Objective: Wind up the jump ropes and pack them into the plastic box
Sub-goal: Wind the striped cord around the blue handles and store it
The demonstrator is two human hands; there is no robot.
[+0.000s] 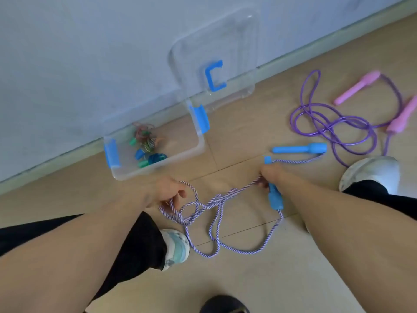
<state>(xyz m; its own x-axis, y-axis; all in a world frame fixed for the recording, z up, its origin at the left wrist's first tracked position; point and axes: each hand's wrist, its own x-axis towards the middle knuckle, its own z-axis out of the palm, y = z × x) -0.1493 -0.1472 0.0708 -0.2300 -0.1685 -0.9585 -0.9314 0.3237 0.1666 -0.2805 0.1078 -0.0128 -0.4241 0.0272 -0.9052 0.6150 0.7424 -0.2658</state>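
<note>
Your left hand [165, 192], at lower centre of the frame, pinches the striped rope [212, 213] in curled fingers. Your right hand [269, 175] grips its blue handle [275, 198]. At centre left, by the wall, the plastic box [198, 150] stands open, already holding a wound rope [146, 145].

The box's contents [146, 147] are a blurred tangle; a dark object [223, 304] is cut off below

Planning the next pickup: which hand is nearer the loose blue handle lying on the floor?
Right. The right hand is just below the loose blue handle; the left hand is much farther away, near the plastic box.
</note>
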